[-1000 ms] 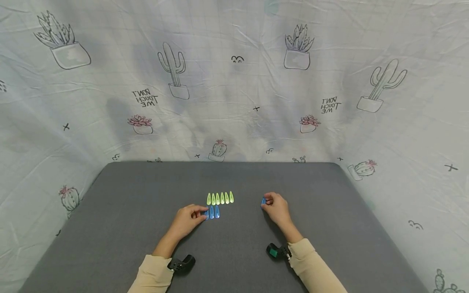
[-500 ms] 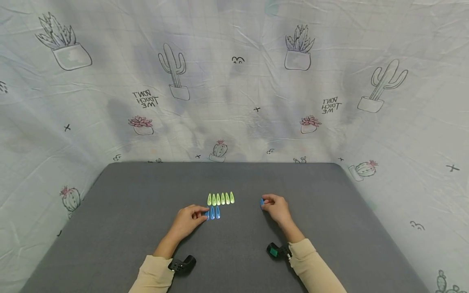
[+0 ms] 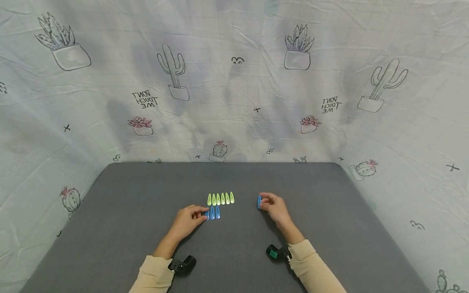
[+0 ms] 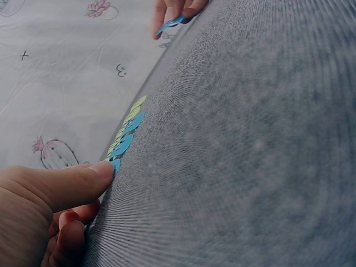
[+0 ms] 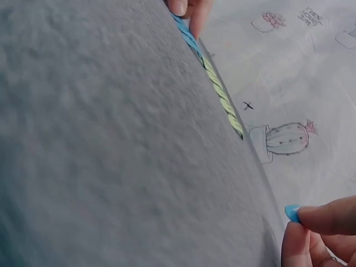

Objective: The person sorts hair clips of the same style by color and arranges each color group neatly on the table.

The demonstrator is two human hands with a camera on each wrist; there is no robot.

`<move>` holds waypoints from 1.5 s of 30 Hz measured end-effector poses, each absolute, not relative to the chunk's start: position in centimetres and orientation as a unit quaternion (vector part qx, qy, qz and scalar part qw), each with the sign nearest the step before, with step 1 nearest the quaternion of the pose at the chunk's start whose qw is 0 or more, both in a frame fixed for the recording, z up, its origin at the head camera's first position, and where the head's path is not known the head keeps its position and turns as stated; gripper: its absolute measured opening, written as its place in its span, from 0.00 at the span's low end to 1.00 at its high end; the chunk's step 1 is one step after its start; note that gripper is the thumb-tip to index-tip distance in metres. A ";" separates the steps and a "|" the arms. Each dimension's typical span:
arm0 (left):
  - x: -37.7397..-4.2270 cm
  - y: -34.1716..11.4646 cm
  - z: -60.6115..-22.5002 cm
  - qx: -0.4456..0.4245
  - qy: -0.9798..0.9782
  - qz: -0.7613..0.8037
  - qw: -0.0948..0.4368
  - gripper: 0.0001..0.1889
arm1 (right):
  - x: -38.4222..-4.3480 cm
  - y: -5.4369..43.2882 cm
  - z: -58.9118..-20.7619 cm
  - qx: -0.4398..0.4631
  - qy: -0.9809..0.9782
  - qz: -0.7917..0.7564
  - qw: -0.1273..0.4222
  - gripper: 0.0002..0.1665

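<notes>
Several yellow-green snap hair clips [image 3: 218, 199] lie side by side in a row on the grey table. Just in front of that row are 3 blue snap hair clips [image 3: 212, 213]. My left hand [image 3: 186, 221] holds the leftmost blue clip [image 4: 115, 166] at its ends between thumb and finger, partly covering it. To the right of the rows, my right hand [image 3: 275, 208] pinches another blue hair clip [image 3: 259, 202] between thumb and fingertips. In the right wrist view only the tip of this held clip [image 5: 292, 213] shows beyond the thumb.
The grey table [image 3: 234, 260] reaches back to a pale curtain [image 3: 234, 89] printed with cactus drawings, which also hangs along both sides. Black straps with small devices sit at the left wrist [image 3: 182, 265] and the right wrist [image 3: 278, 252].
My right hand has shifted slightly left, and the blue hair clip in it now shows more of its length, standing nearly upright in the head view. The left hand stays in place.
</notes>
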State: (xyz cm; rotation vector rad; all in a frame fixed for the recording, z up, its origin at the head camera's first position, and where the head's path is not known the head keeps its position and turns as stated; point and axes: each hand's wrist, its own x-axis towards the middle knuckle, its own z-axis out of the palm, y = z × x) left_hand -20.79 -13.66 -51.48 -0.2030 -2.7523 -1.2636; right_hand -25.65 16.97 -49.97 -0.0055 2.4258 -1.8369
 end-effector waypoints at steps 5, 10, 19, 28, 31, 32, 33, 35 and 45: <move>-20.8 -13.6 -51.5 -0.070 -0.907 -0.413 0.056 0.11 | -25.3 16.1 -50.0 -0.022 0.780 -0.622 0.060 0.21; -20.9 -13.7 -51.5 -0.072 -0.905 -0.415 0.056 0.11 | -24.4 14.8 -48.4 -0.048 0.778 -0.622 0.070 0.20; -20.9 -13.7 -51.5 -0.075 -0.906 -0.411 0.061 0.11 | -23.5 12.6 -47.4 -0.098 0.799 -0.587 0.081 0.21; -20.9 -13.6 -51.4 -0.069 -0.908 -0.409 0.057 0.11 | -24.6 10.6 -50.7 -0.126 0.815 -0.561 0.075 0.21; -20.9 -13.5 -51.4 -0.066 -0.908 -0.410 0.056 0.11 | -24.5 9.9 -50.9 -0.137 0.823 -0.547 0.072 0.20; -20.9 -13.5 -51.4 -0.066 -0.907 -0.411 0.055 0.11 | -24.4 9.6 -50.9 -0.142 0.826 -0.541 0.070 0.20; -20.9 -13.5 -51.4 -0.066 -0.907 -0.412 0.056 0.10 | -24.3 9.4 -50.9 -0.145 0.829 -0.535 0.068 0.20; -20.8 -13.5 -51.4 -0.067 -0.907 -0.411 0.059 0.10 | -24.3 8.9 -50.9 -0.153 0.838 -0.520 0.061 0.20; -20.9 -13.5 -51.4 -0.058 -0.908 -0.412 0.057 0.10 | -24.2 7.2 -50.5 -0.175 0.869 -0.462 0.033 0.18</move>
